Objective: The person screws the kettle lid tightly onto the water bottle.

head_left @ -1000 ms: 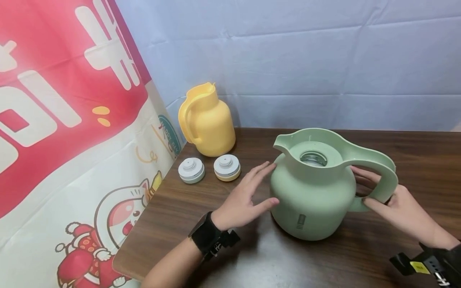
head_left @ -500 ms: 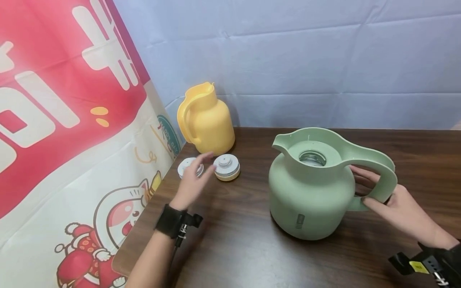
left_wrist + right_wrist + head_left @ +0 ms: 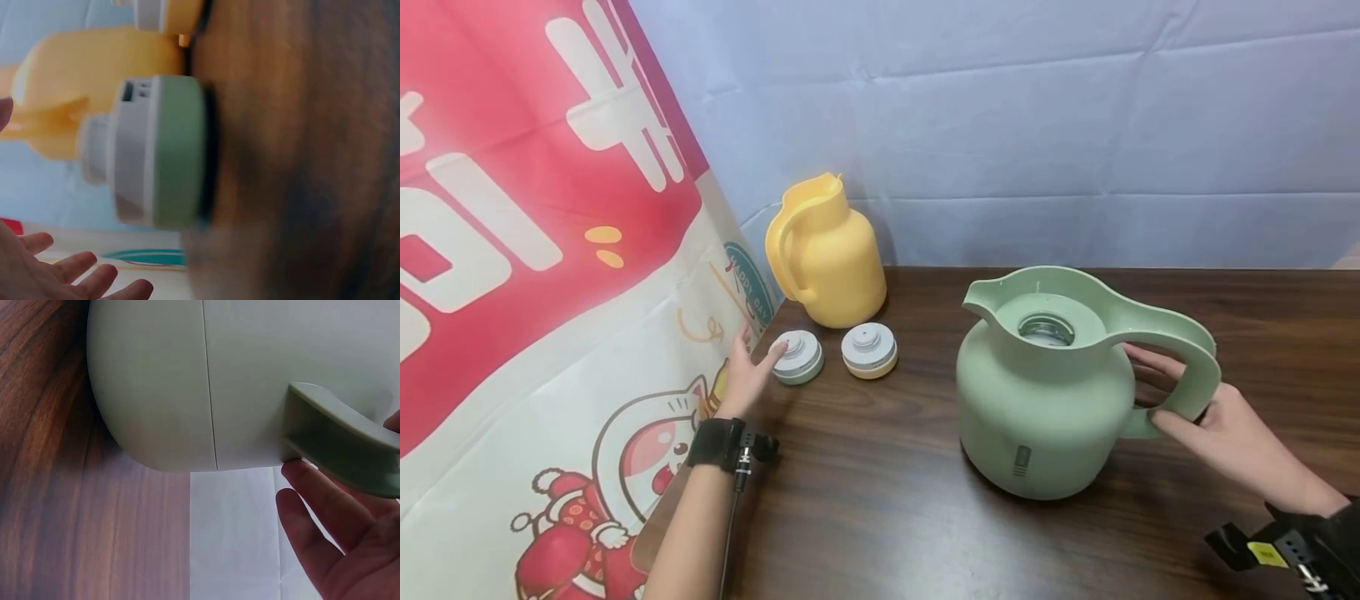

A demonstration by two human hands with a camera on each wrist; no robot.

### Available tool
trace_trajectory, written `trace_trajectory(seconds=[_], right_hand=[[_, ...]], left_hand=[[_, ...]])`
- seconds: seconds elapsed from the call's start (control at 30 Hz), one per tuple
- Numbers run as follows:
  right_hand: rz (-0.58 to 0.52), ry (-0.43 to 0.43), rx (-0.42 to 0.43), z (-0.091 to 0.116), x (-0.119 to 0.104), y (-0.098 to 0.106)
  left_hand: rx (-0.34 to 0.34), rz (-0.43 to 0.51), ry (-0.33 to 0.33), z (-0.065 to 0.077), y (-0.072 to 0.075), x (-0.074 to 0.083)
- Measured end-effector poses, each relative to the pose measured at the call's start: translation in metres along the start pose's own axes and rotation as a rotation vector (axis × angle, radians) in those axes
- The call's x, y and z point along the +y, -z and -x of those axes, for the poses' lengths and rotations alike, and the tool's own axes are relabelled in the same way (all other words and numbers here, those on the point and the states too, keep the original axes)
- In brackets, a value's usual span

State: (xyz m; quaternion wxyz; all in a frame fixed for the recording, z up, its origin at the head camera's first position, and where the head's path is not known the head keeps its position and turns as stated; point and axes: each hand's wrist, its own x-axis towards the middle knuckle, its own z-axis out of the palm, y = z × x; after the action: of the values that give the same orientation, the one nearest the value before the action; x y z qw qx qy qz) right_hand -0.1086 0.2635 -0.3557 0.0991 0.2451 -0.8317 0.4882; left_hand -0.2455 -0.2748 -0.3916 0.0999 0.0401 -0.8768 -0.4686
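My left hand [image 3: 745, 379] is beside a round white lid with a green base [image 3: 797, 367], at the table's left edge. In the left wrist view this lid [image 3: 178, 150] sits between the thumb side and the spread fingers [image 3: 78, 265], which look clear of it. A green thermos jug [image 3: 1045, 417] stands upright at right, its mouth uncovered. My right hand [image 3: 1240, 433] is at the low end of its handle [image 3: 1198, 367], thumb in front, fingers behind. The right wrist view shows those fingers [image 3: 325, 494] fairly straight, one tip near or touching the jug's body.
A second white lid with a yellow base [image 3: 868, 358] lies just right of the first. Behind them a yellow thermos jug [image 3: 846, 258] stands near the back edge of the brown table [image 3: 880, 500]. A printed cloth [image 3: 647, 350] hangs along the left side.
My left hand has left the green jug's side and moved left across the table to the green-based lid. My right hand has stayed at the handle, and the jug has not moved.
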Motion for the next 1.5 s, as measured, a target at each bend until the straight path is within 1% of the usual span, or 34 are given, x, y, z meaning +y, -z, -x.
trace_trajectory(seconds=[0.07,0.13,0.27,0.37,0.5,0.6,0.67,0.87,1.07,1.17,1.33,1.5], right_hand=[[-0.003,0.002,0.001,0.000,0.000,0.000],[-0.005,0.006,0.001,0.000,0.000,0.000],[0.011,0.016,0.007,-0.001,0.001,-0.002],[0.005,0.018,-0.003,-0.001,0.001,-0.002],[0.013,-0.004,-0.011,0.001,0.000,-0.002],[0.040,-0.029,-0.007,0.002,0.001,-0.002],[0.034,-0.043,-0.005,0.003,0.001,-0.001],[-0.010,-0.008,-0.007,0.001,0.001,-0.001],[-0.013,0.013,0.002,0.000,-0.001,-0.003],[-0.011,0.020,0.007,0.000,-0.002,-0.002],[-0.012,0.031,0.007,-0.001,-0.002,-0.001],[0.040,-0.025,0.003,0.003,0.000,0.001]], left_hand=[[-0.031,0.016,0.041,-0.003,-0.001,-0.007],[-0.058,0.013,0.065,-0.005,-0.002,-0.011],[-0.117,-0.001,0.083,-0.007,-0.006,-0.016],[-0.144,-0.013,0.105,-0.007,-0.009,-0.018],[-0.147,-0.044,0.106,-0.007,-0.012,-0.020],[-0.149,-0.075,0.087,-0.007,-0.015,-0.019],[-0.155,-0.095,0.075,-0.008,-0.016,-0.019],[-0.160,-0.126,0.049,-0.009,-0.019,-0.019],[-0.160,-0.151,0.043,-0.009,-0.018,-0.022],[-0.151,-0.156,0.054,-0.009,-0.018,-0.022],[-0.135,-0.169,0.080,-0.003,-0.018,-0.017],[-0.126,-0.184,0.067,0.005,-0.016,-0.007]])
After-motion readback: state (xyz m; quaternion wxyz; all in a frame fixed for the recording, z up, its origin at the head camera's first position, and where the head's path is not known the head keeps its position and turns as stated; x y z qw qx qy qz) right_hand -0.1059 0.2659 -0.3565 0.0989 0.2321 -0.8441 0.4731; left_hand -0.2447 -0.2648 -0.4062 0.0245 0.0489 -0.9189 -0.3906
